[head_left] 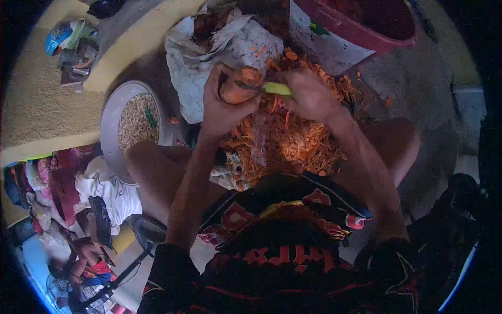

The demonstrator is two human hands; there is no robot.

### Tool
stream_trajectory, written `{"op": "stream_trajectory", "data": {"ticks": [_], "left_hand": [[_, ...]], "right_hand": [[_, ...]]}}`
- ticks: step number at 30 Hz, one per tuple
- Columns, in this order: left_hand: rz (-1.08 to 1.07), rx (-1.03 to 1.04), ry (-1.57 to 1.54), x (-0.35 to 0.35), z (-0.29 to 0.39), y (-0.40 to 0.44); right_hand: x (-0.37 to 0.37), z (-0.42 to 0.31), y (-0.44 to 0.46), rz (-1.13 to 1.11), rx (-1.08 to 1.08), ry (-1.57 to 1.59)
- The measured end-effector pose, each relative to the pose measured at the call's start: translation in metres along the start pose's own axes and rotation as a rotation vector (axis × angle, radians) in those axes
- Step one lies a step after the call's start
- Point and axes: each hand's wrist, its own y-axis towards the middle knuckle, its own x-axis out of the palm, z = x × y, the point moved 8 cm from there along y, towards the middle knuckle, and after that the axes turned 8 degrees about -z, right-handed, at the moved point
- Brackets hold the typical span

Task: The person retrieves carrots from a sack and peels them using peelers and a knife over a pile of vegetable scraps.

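Arms [194, 180] stretched forward; left hand [218, 107] curled round orange root [240, 90], right hand [312, 94] gripping yellow-green handle [277, 88] just beside.

1) Basin [109, 118] of pale bits [133, 124], left, a green thing [151, 118] lying on them
2) White cloth [116, 201], just near of the basin
3) Blue item [57, 40], far left
4) Yellow ledge [130, 44], far left
5) Person in red [99, 268], near left
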Motion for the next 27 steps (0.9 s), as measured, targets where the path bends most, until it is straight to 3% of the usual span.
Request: {"op": "stream_trajectory", "data": {"ticks": [1, 3, 5, 6, 7, 8, 9, 10, 11, 12, 14, 17, 20, 23, 24, 26, 27], "left_hand": [[0.017, -0.013, -0.075, -0.002, -0.002, -0.002], [0.047, -0.036, -0.154, -0.005, -0.005, -0.011], [-0.135, 0.068, -0.017, 0.001, 0.007, -0.008], [-0.141, 0.069, -0.013, 0.000, 0.004, -0.010], [-0.055, 0.024, -0.115, -0.007, -0.004, -0.015], [0.041, -0.013, -0.215, -0.015, -0.013, -0.018], [0.057, -0.009, -0.209, -0.016, -0.013, -0.017], [0.179, -0.168, -0.476, -0.020, -0.032, -0.018], [0.292, -0.328, -0.744, -0.018, -0.050, -0.021], [0.284, -0.333, -0.744, -0.018, -0.051, -0.019], [0.229, -0.565, -1.436, 0.010, -0.062, -0.025], [0.040, -0.629, -1.697, 0.021, -0.084, -0.035], [0.028, -0.447, -1.661, 0.017, -0.079, -0.029], [0.192, -0.568, -1.609, 0.017, -0.080, -0.037], [0.195, -0.569, -1.606, 0.016, -0.083, -0.039], [0.101, -0.302, -1.539, 0.004, -0.074, -0.032], [0.104, -0.303, -1.533, 0.003, -0.066, -0.031]], "right_hand": [[0.008, 0.012, 0.003, -0.063, 0.047, -0.042], [0.065, 0.112, 0.010, -0.099, 0.174, 0.080], [0.082, 0.190, 0.002, -0.099, 0.244, 0.138], [0.060, 0.200, -0.011, 0.069, 0.095, -0.180], [0.037, 0.173, -0.011, 0.232, -0.072, -0.498], [0.026, 0.162, -0.004, 0.235, -0.095, -0.501], [-0.001, 0.130, 0.003, 0.054, 0.138, -0.343], [-0.006, 0.114, 0.001, -0.128, 0.377, -0.179], [-0.005, 0.106, 0.002, -0.126, 0.379, -0.177], [-0.005, 0.100, 0.000, -0.084, 0.370, -0.107], [-0.003, 0.089, -0.006, -0.047, 0.366, -0.036], [-0.016, 0.049, -0.001, 0.022, 0.191, -0.118], [-0.018, 0.015, -0.004, -0.005, 0.091, -0.024], [-0.002, 0.007, -0.007, -0.160, 0.171, 0.094], [-0.006, -0.005, -0.007, -0.106, 0.061, 0.091], [-0.008, -0.024, -0.009, -0.048, -0.053, 0.093], [-0.001, -0.032, -0.007, -0.138, -0.038, 0.088]]}}
